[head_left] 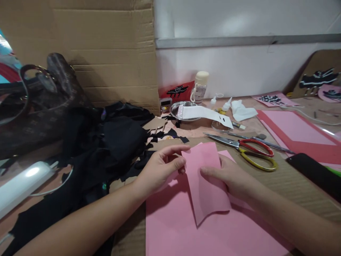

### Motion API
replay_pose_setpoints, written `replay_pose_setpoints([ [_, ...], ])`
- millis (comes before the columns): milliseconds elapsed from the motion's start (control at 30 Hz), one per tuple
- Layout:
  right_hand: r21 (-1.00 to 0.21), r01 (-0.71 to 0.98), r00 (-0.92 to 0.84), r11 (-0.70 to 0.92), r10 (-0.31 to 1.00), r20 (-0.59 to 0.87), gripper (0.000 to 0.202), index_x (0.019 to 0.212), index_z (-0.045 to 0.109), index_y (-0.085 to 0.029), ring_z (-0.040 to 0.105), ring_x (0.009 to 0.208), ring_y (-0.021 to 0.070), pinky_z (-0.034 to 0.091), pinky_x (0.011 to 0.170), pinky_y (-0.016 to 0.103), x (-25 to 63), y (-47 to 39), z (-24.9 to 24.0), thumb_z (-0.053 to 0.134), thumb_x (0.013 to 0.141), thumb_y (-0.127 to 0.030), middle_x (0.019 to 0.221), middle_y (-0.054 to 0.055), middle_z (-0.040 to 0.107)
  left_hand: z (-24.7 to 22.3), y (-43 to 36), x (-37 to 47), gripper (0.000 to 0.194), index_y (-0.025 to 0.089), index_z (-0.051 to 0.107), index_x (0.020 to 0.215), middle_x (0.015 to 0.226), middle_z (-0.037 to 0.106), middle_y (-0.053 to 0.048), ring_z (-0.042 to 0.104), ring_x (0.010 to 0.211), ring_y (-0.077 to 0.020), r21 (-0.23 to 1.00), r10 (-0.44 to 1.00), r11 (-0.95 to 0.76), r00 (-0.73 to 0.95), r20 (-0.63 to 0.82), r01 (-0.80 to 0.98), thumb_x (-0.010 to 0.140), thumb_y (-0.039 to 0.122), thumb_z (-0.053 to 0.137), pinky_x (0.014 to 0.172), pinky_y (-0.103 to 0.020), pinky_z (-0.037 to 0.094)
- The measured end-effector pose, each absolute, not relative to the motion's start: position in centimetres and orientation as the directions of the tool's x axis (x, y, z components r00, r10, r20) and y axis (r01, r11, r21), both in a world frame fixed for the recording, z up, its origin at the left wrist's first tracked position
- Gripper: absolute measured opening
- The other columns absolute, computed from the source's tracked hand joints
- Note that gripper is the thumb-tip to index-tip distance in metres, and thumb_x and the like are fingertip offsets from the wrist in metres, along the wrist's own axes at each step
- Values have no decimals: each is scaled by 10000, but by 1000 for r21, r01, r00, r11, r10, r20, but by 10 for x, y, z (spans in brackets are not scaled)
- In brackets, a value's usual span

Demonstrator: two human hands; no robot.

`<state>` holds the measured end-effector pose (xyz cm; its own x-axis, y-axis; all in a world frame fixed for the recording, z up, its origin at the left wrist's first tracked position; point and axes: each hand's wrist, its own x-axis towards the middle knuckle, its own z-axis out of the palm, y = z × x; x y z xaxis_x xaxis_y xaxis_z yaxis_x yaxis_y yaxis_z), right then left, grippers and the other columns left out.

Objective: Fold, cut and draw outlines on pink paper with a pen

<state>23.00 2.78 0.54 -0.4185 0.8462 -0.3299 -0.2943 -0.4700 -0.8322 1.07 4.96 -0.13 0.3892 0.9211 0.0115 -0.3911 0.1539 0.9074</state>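
Observation:
A small piece of pink paper (pixel 207 192) is held up at the middle, over larger pink sheets (pixel 170 227) lying on brown cardboard. My right hand (pixel 229 174) grips its right side, thumb across the front and fingers behind. At its upper left edge my left hand (pixel 166 165) has thumb and fingertips closed on the paper's corner. Scissors (pixel 239 144) with one red and one yellow handle lie slightly open behind my right hand.
Black fabric (pixel 106 142) and scraps fill the left, beside a brown bag (pixel 61 96) and a white device (pixel 26 185). Behind are a metal dish (pixel 174 112), glue bottles (pixel 226 106) and a cream-capped bottle (pixel 200 87). A black object (pixel 314 172) lies at right near pink and red sheets (pixel 306 131).

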Motion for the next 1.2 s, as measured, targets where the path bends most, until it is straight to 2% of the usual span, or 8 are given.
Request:
replay_pose_setpoints([
  [133, -831, -294, -414, -473, 846, -335, 624, 1343, 724, -193, 824, 1058, 328, 656, 951, 478, 230, 28, 3, 966, 773, -268, 1258, 160, 827, 1, 50, 10, 327, 254, 860, 1027, 713, 686, 35, 603, 610, -71, 907, 922, 155, 387, 9, -392, 767, 391, 1003, 605, -187, 498],
  [333, -849, -264, -407, -458, 851, -333, 632, 1339, 720, -195, 838, 971, 292, 671, 847, 396, 232, 30, 1, 984, 771, -285, 1178, 139, 849, 0, 52, 9, 313, 264, 866, 1028, 719, 689, 38, 604, 610, -67, 914, 922, 139, 386, 21, -381, 766, 367, 1005, 620, -179, 527],
  [633, -862, -259, -401, -436, 860, -314, 576, 1285, 743, -210, 838, 958, 279, 672, 829, 373, 232, 28, 3, 989, 771, -295, 1165, 118, 852, -5, 52, 6, 245, 274, 859, 976, 763, 731, 33, 638, 624, -60, 930, 938, 100, 345, 30, -353, 787, 354, 992, 614, -159, 532],
  [800, -868, -253, -405, -428, 862, -307, 568, 1310, 741, -215, 835, 953, 263, 665, 831, 357, 233, 28, 3, 969, 792, -265, 1152, 109, 857, -4, 52, 4, 306, 301, 859, 1041, 829, 741, 34, 654, 661, -67, 937, 947, 59, 317, 57, -343, 778, 370, 997, 630, -167, 545],
  [1000, -878, -228, -405, -420, 861, -307, 627, 1378, 720, -218, 832, 992, 292, 659, 856, 395, 234, 30, 2, 954, 799, -279, 1204, 131, 846, -2, 52, 5, 338, 291, 868, 1066, 820, 751, 13, 650, 658, -79, 947, 945, 54, 324, 54, -318, 782, 428, 989, 644, -189, 546],
  [1200, -872, -226, -402, -434, 857, -323, 705, 1399, 702, -202, 833, 971, 314, 664, 878, 446, 234, 29, 0, 977, 757, -296, 1184, 149, 846, -2, 50, 5, 270, 280, 868, 998, 749, 729, 23, 646, 651, -79, 951, 945, 60, 325, 44, -302, 799, 426, 978, 634, -182, 519],
])
